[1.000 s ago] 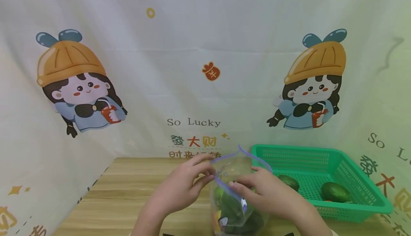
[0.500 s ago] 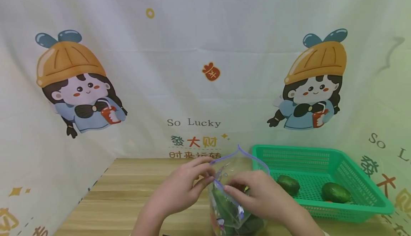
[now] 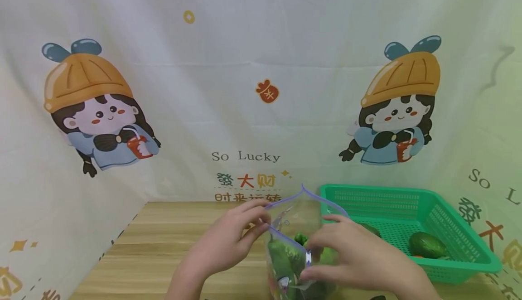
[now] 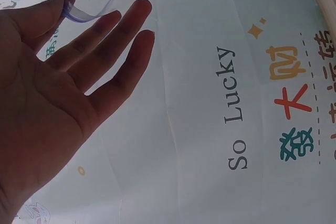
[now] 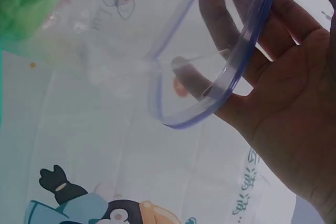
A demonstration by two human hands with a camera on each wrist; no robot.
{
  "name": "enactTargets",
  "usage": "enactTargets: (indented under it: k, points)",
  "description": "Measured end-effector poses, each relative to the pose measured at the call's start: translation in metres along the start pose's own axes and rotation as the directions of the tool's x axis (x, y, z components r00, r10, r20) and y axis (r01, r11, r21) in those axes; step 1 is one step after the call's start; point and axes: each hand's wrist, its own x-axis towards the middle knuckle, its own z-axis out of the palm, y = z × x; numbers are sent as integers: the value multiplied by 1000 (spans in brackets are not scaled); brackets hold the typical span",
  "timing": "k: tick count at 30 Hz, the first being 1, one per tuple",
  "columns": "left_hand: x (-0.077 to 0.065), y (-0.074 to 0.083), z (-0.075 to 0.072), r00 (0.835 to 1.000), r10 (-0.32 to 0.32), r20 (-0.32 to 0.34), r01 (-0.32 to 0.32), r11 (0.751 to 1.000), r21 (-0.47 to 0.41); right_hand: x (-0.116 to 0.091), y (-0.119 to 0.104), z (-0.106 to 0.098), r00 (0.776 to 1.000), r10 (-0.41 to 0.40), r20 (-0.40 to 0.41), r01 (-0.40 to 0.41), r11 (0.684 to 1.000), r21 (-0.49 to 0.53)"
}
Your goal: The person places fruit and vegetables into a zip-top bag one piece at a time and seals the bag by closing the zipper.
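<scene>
A clear zip bag [image 3: 281,211] with a purple rim stands with its mouth spread, printed with small cartoon figures. Green vegetables [image 3: 285,257] fill its lower part; plastic and fingers blur their kind. My left hand [image 3: 232,236] pinches the left side of the rim between thumb and index finger, its other fingers extended in the left wrist view. My right hand [image 3: 350,250] is at the right side of the mouth, its fingers reaching across the rim [image 5: 247,51]. Its thumb stands apart from the index finger, near the white zip slider [image 3: 308,258].
On the right, a green plastic basket [image 3: 461,227] holds dark green avocado-like fruits [image 3: 427,244]. A sliver of something red shows beside one. The wooden table [image 3: 163,241] extends left, and a printed cloth [image 3: 228,109] hangs behind.
My right hand has shifted right along the rim, and its thumb has come away from the front edge. More green shows in the bag. My left hand has hardly moved.
</scene>
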Motion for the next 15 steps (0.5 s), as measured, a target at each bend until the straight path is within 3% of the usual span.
enactTargets:
  k: [5, 10, 15]
  points:
    - [-1, 0, 0, 1000, 9, -9, -9, 1000, -7, -3, 2, -3, 996, -64, -69, 64, 998, -12]
    - [-4, 0, 2, 1000, 16, -14, -16, 1000, 5, 0, 7, 0, 975, -156, -156, 149, 987, -55]
    - [-6, 0, 3, 1000, 2, -2, -2, 1000, -3, -3, 11, 0, 974, -150, -172, 149, 989, -20]
